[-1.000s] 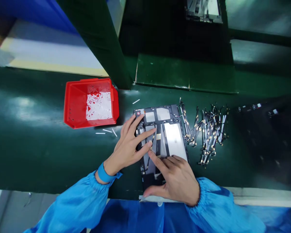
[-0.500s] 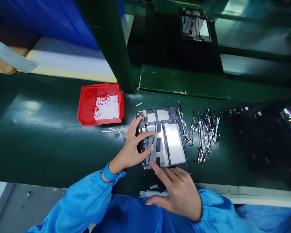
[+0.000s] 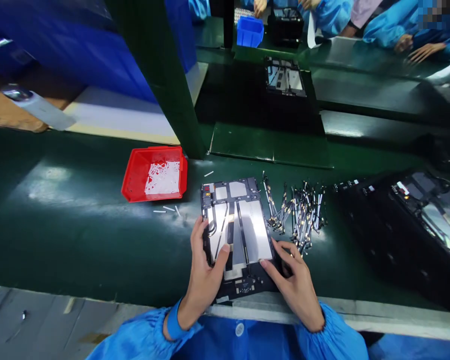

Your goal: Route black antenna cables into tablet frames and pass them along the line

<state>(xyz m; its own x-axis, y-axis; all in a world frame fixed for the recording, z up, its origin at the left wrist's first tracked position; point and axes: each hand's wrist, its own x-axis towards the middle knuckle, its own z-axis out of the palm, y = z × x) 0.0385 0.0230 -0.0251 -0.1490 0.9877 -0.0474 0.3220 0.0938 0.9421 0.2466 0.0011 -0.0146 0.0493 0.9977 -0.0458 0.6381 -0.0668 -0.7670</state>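
An opened tablet chassis [image 3: 237, 220] with silver battery cells and black flex strips lies on the green belt in front of me. My left hand [image 3: 204, 272] grips its lower left edge, thumb on top and fingers curled round the side. My right hand [image 3: 294, 282] holds the lower right edge the same way, thumb pressed on the silver cell. A pile of thin black flex cables [image 3: 298, 210] lies just right of the tablet.
A red bin [image 3: 155, 173] with white strips stands left of the tablet, a few strips [image 3: 167, 209] loose beside it. Black devices [image 3: 408, 220] lie at right. A green post [image 3: 161, 75] rises behind. Another chassis [image 3: 285, 77], a blue bin [image 3: 249, 30] and other people's hands are far back.
Both hands slid from the middle of the tablet down to its lower side edges and closed on them. The view tilted up, so the far belt and other workers show.
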